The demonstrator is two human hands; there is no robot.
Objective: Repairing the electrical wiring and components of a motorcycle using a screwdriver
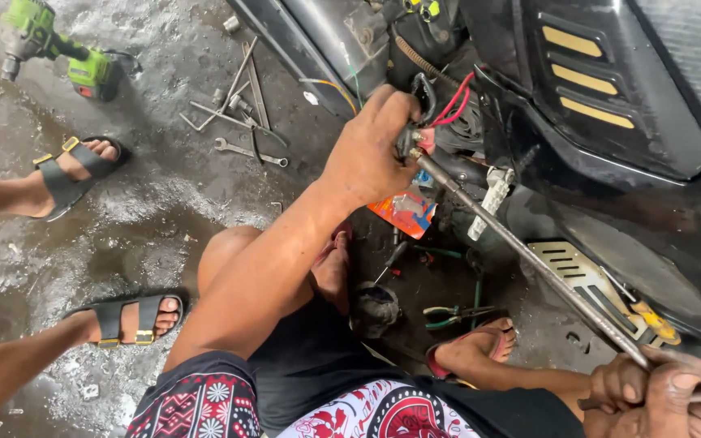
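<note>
Head view: L hand (367,154) is clamped round the socket end of a long steel extension bar (529,259), pressed to a fitting beside red wires (458,101) in the black scooter body (610,122). R hand (663,389) is closed on the bar's handle end, low at frame right. Judged: bar best kept straight on the fitting, L hand steadying while R turns. Containers: none seen open; an orange packet (406,212) lies shut on the floor, contents not visible. Spanners (241,109) and a green impact driver (50,49) lie loose on wet concrete. Another person's sandalled feet (75,174) stand at left.
</note>
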